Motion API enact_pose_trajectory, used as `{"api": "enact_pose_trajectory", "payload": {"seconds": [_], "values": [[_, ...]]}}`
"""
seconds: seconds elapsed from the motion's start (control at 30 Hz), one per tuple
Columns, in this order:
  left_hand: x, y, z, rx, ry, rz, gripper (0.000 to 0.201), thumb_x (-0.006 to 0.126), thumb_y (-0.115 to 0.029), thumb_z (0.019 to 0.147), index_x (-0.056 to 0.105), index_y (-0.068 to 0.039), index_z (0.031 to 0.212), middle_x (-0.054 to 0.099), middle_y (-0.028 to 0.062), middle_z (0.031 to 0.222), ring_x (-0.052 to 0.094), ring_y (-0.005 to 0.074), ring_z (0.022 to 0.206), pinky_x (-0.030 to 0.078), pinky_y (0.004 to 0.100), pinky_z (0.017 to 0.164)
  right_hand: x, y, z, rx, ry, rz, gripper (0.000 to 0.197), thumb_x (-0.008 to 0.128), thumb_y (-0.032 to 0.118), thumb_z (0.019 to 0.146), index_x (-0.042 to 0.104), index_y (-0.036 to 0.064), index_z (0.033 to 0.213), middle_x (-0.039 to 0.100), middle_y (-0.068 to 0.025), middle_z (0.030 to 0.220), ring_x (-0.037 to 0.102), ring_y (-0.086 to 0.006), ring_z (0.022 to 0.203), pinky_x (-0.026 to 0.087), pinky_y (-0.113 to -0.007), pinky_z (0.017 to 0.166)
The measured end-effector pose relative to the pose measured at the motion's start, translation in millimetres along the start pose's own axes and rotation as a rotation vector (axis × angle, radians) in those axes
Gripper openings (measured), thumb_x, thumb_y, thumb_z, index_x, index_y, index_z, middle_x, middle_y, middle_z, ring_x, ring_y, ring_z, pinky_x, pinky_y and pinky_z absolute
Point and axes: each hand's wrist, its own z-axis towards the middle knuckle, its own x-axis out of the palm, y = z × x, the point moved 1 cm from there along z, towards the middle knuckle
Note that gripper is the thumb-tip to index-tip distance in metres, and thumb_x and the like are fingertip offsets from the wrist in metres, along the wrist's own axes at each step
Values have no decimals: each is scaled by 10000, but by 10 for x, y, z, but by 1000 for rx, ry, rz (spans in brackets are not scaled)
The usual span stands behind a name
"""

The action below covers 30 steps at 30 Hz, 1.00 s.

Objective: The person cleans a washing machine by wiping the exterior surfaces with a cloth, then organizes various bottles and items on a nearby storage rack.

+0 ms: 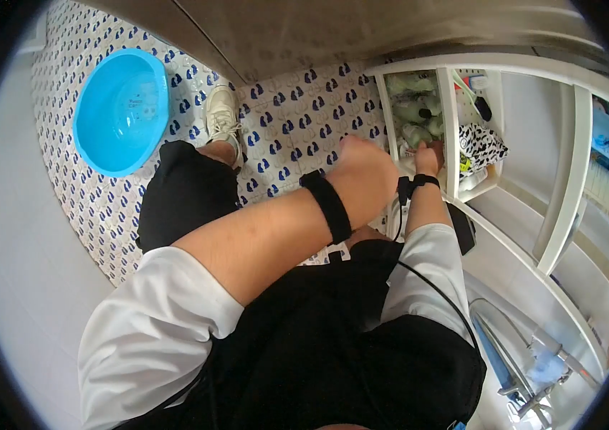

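Note:
My left hand [367, 172] is bent at the wrist in front of the white shelf unit [450, 136]. It looks curled like a fist; its fingertips are turned away, and whatever they may hold is hidden. My right hand [428, 159] reaches into the unit's narrow compartment, beside several pale green, partly see-through containers [413, 111]. Its fingers are small and partly covered there, so I cannot tell whether they grip one. Both wrists wear black straps, and a thin black cable runs from the right one.
A blue plastic basin [122, 115] rests on the patterned floor [283, 118] at the left, near a white shoe [222, 118]. A black-and-white patterned packet [481, 147] lies in the adjoining compartment. Metal taps [534, 394] are at lower right, and a brown panel [304, 32] borders the far side.

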Motion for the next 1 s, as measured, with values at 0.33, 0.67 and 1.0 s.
{"api": "enact_pose_trajectory", "payload": {"seconds": [0.33,0.67,1.0], "values": [[24,245,-155,-5,-113,100,90,677,-117,816,743,-70,852,717,96,851,711,284,865,523,441,802,580,242,501,-44,214,-277,459,586,430,945,736,25,1101,725,-243,1163,697,-449,1050,545,-527,917],[-88,-385,318,232,-143,85,195,640,-210,906,767,-90,990,721,126,958,718,327,901,573,472,788,-1078,218,-989,-590,757,219,586,741,430,885,661,8,1282,738,-220,1131,722,-367,956,556,-439,863],[-882,-1073,336,264,-589,-857,156,712,-134,963,667,-1,1029,694,59,924,634,116,736,513,288,661,-3573,544,-1379,-427,-328,1331,350,676,134,992,595,-38,1286,667,-132,1200,692,-162,914,574,-286,787]]}}
